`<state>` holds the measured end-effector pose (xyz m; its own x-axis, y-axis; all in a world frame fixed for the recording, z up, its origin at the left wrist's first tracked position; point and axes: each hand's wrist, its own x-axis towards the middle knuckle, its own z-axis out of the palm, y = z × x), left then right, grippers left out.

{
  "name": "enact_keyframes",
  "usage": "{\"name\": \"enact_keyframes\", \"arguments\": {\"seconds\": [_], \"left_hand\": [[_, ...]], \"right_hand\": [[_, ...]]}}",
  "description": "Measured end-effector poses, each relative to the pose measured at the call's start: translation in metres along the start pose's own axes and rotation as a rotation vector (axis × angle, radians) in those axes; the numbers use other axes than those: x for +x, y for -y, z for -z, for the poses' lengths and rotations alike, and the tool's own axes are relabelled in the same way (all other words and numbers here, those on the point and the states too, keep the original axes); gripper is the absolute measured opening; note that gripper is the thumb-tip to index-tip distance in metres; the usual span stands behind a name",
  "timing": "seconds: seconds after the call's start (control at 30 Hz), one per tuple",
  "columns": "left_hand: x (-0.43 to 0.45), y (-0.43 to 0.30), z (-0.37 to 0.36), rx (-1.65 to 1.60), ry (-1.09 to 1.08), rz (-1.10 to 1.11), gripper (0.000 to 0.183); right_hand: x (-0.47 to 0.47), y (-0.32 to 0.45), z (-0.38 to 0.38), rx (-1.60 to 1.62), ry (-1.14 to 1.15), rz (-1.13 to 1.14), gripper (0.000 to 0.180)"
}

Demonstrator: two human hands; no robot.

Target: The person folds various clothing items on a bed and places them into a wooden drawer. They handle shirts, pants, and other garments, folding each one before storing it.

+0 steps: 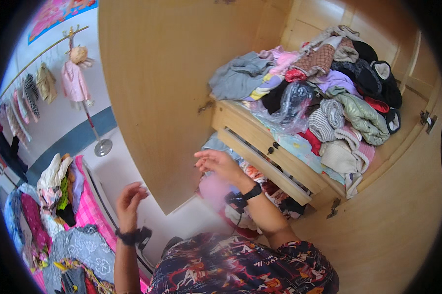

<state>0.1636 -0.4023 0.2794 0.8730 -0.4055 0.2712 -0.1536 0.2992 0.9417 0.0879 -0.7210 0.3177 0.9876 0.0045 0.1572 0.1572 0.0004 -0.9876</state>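
Observation:
Both of my hands are raised in mid-air and hold nothing. My left hand (130, 198) has its fingers loosely bent and hangs between the pink checked bed cover (93, 205) and the open wooden wardrobe door (154, 95). In front of the wardrobe's lower part is my right hand (217, 164), its fingers slightly apart. Beyond it, a heap of clothes fills the wardrobe shelf: a grey garment (239, 75), a brown checked garment (316, 58), a pale green padded garment (364, 115) and a striped knit roll (325, 119). A clear plastic bag (292, 108) lies among them.
Below the shelf a wooden drawer (265, 167) stands partly pulled out, with more clothes under it. A second door panel (397, 228) swings out at right. On the bed lies a grey patterned garment (83, 248). A coat stand (103, 147) and hanging clothes (31, 95) are at left.

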Motion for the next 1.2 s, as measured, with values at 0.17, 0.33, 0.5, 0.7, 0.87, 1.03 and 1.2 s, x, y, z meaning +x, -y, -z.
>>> {"name": "enact_keyframes", "arguments": {"seconds": [0.17, 0.33, 0.5, 0.7, 0.87, 1.03, 1.2], "left_hand": [[0.076, 0.008, -0.102, -0.104, 0.443, 0.041, 0.024], [0.141, 0.046, -0.171, -0.1, 0.615, 0.043, 0.029], [0.211, 0.084, -0.224, -0.085, 0.627, -0.042, 0.04], [0.285, 0.09, -0.259, 0.042, 0.429, -0.227, 0.051], [0.323, 0.105, -0.271, 0.11, 0.366, -0.399, 0.052], [0.336, 0.108, -0.265, 0.149, 0.353, -0.422, 0.049], [0.335, 0.111, -0.268, 0.129, 0.405, -0.44, 0.049]], "right_hand": [[-0.024, 0.061, 0.05, -0.167, -0.24, 0.074, 0.033], [-0.01, 0.101, 0.101, -0.268, -0.424, 0.079, 0.037], [0.043, 0.149, 0.148, -0.413, -0.545, 0.017, 0.042], [0.135, 0.18, 0.22, -1.501, -0.519, 0.014, 0.051], [0.176, 0.154, 0.254, -2.16, -0.566, 0.152, 0.058], [0.203, 0.175, 0.266, -1.984, -0.736, -0.352, 0.042], [0.159, 0.251, 0.327, -1.517, -1.051, 0.094, 0.034]]}}
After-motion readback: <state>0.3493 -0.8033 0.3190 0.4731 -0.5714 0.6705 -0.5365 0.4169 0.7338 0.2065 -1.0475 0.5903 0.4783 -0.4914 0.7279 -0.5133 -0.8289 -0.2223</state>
